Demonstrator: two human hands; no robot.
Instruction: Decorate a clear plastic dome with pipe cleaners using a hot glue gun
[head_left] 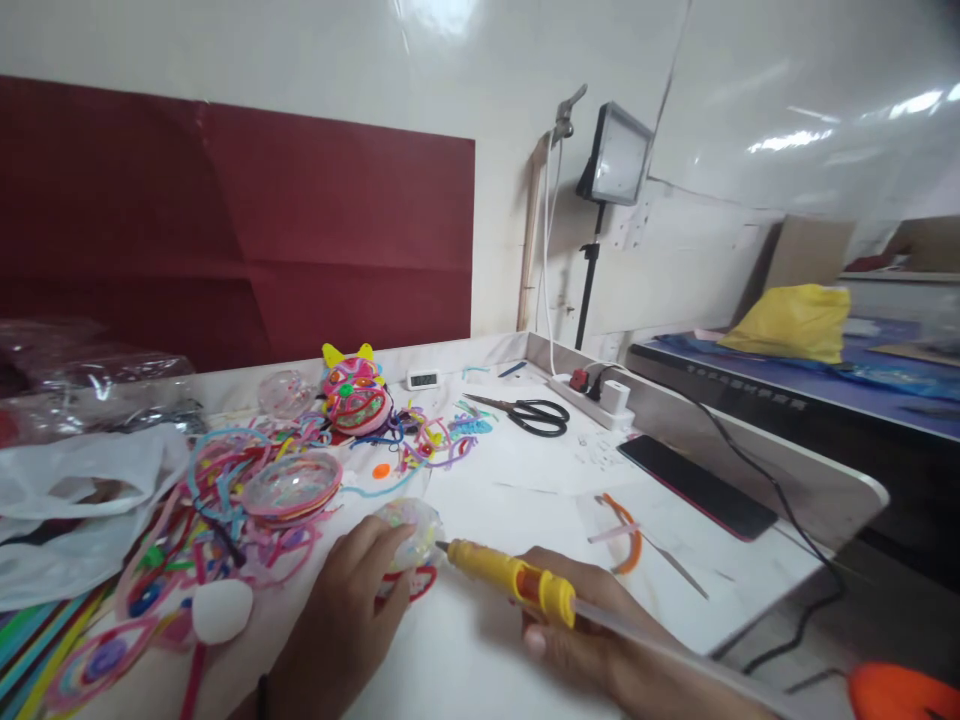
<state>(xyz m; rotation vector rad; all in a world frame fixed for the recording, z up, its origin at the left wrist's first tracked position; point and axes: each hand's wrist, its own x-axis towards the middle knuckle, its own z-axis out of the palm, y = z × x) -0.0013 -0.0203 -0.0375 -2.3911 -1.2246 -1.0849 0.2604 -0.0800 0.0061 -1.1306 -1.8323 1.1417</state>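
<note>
My left hand (346,595) is closed around a small clear plastic ball (417,522) with pale coloured bits showing in it. Just below the ball, a red pipe-cleaner loop (426,584) sits by my fingertips; whether it is attached I cannot tell. My right hand (581,640) grips a yellow hot glue gun (495,572), its dark nozzle pointing left at the ball's lower right side, touching or very close. A long translucent glue stick (667,650) trails from the gun's back end. The fingers behind the gun are partly hidden.
Pipe-cleaner pieces (289,555) and a clear dish-like shell (292,487) lie left. Behind stand a decorated cat-faced ball (357,393) and a small digital display (423,379). Black-handled scissors (538,414), a power strip (596,405), a phone (697,485) and an orange pipe cleaner (632,545) lie right.
</note>
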